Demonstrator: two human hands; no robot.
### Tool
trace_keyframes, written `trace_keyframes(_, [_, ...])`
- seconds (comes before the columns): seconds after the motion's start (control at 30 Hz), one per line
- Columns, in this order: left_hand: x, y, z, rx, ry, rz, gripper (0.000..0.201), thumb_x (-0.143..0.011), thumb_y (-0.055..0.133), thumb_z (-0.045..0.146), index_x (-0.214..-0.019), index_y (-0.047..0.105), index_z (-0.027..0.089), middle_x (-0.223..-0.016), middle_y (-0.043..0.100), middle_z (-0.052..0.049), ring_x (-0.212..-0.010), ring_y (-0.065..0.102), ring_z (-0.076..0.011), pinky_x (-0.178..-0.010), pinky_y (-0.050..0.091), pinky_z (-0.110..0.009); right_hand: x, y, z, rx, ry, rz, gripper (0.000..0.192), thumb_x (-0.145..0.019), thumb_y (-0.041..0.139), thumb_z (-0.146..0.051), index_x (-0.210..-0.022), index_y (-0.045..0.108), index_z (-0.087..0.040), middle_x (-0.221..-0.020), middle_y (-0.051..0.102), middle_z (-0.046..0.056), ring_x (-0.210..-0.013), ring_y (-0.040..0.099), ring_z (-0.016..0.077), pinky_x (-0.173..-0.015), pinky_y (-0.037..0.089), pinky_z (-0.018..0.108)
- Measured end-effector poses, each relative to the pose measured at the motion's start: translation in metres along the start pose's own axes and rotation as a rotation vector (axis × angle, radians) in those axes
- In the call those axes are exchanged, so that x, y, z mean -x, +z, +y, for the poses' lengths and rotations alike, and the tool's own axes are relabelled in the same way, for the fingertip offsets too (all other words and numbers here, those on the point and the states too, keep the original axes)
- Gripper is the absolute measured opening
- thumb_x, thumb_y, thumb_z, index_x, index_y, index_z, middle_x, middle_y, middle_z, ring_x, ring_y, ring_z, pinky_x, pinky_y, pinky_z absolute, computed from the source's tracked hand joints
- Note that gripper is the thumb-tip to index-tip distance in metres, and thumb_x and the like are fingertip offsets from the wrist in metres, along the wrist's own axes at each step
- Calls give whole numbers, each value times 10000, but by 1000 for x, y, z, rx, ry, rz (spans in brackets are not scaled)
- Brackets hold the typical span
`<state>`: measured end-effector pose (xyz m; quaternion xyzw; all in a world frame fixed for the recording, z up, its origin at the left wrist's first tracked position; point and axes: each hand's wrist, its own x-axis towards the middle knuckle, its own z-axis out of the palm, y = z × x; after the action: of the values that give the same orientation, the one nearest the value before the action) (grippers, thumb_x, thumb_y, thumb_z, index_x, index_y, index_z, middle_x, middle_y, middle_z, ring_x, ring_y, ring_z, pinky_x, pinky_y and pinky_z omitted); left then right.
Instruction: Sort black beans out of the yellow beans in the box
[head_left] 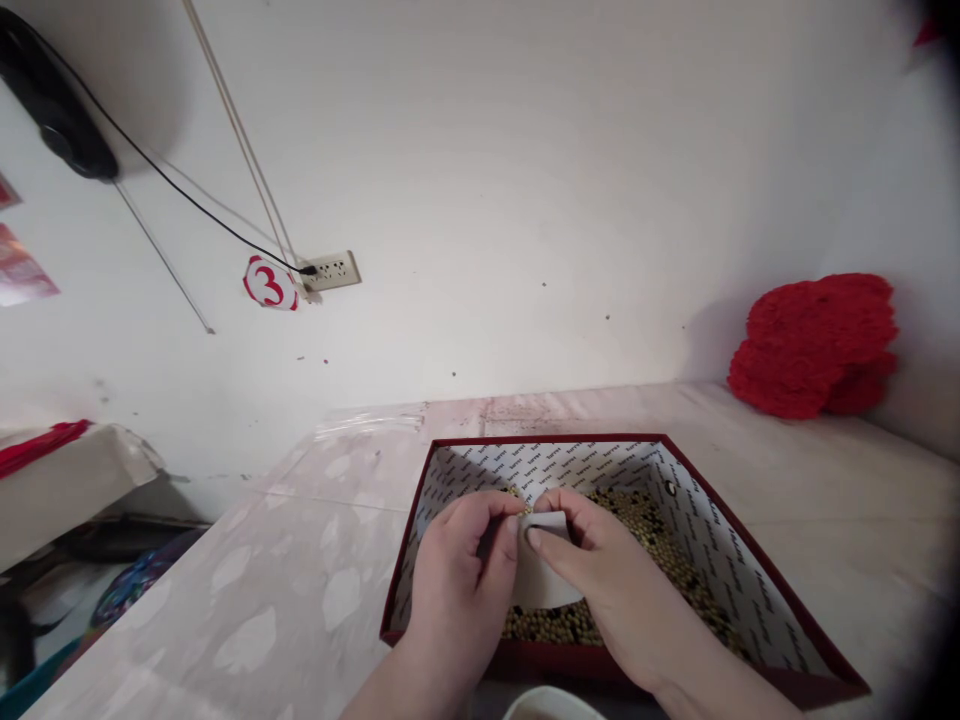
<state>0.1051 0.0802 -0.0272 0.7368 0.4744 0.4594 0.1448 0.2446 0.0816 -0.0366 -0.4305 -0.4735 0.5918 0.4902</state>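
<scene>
Both hands are over a dark red box (750,560) whose white lining carries rows of dark print. Many small round beads or seeds (637,520), tan-gold mixed with black, cover its floor. A pale grey flat piece (546,585) with a folded top edge and a rounded lower edge hangs between my hands; whether it is a small pouch, cloth or paper I cannot tell. My left hand (469,565) pinches its upper left side. At the upper right, the thumb and fingers of my right hand (592,550) are closed on it. The fingertips hide part of its top.
A white container (553,705) stands at the bottom edge, close below the box. The box sits on a patterned pale tablecloth (300,580). Clear plastic strips (371,422) lie near the wall. A red fluffy bundle (814,345) rests at the back right. A wall socket (334,270) holds a plugged-in cord.
</scene>
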Motion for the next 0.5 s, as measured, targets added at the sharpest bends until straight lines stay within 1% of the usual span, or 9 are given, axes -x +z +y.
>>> trace_keyframes(0.07, [0, 1, 0, 3, 19, -3, 155, -845, 488, 184, -914, 621, 225, -873, 670, -8, -828, 616, -153, -746, 487, -281, 0, 0, 1, 26, -3, -10, 111, -750, 563, -304, -731, 486, -225, -614, 461, -54, -593, 392, 122, -542, 313, 266])
trace_keyframes(0.17, [-1, 1, 0, 6, 24, -14, 166, -846, 484, 185, -931, 622, 220, -889, 673, -21, -843, 615, -163, -763, 487, -294, 0, 0, 2, 84, -15, 8, 97, -756, 549, -292, -734, 479, -228, -617, 454, -55, -597, 384, 123, -543, 304, 269])
trace_keyframes(0.27, [-1, 2, 1, 1, -8, -35, 166, -846, 489, 214, -941, 625, 217, -903, 674, -29, -846, 613, -172, -759, 482, -295, 1, 2, 0, 130, -31, 28, 101, -751, 542, -290, -720, 466, -231, -614, 439, -56, -601, 376, 126, -537, 300, 266])
trace_keyframes(0.33, [-1, 2, 2, -20, -60, -84, 155, -843, 503, 253, -923, 633, 221, -878, 674, -24, -814, 608, -173, -680, 470, -268, 2, 3, -2, 182, -42, 44, 96, -740, 534, -280, -700, 461, -231, -607, 433, -55, -599, 375, 129, -530, 303, 265])
trace_keyframes(0.4, [-3, 2, 3, -45, -123, -150, 150, -842, 510, 298, -868, 634, 217, -807, 659, -11, -731, 585, -161, -577, 423, -242, 2, 3, -3, 260, -65, 71, 81, -729, 519, -264, -682, 461, -232, -593, 427, -55, -584, 378, 130, -518, 303, 266])
trace_keyframes(0.5, [-6, 0, 2, -35, -221, -239, 210, -838, 507, 355, -739, 591, 189, -650, 564, 16, -583, 482, -125, -498, 333, -228, 0, 3, -1, 353, -108, 97, 70, -714, 512, -252, -669, 461, -237, -567, 413, -61, -542, 374, 125, -496, 300, 264])
